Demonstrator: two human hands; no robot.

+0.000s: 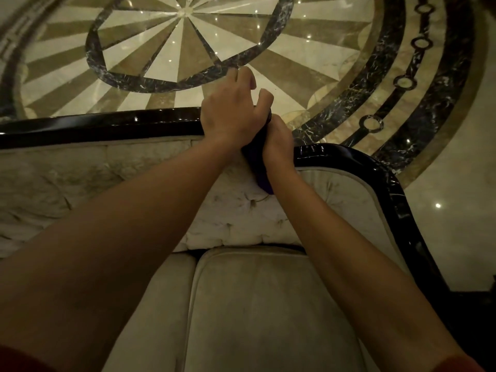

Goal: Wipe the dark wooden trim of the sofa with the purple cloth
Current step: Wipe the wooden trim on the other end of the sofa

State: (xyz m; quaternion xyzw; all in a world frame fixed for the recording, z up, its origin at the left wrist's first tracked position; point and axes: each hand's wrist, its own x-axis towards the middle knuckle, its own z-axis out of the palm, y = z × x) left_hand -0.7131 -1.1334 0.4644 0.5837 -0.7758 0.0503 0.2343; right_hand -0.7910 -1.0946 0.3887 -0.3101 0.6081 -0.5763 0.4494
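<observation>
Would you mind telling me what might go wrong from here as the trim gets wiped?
1. The purple cloth hangs down over the pale tufted backrest; it may smear dirt onto the fabric.
2. Both hands, left hand and right hand, crowd one spot, so the long trim to the left could get skipped.
</observation>
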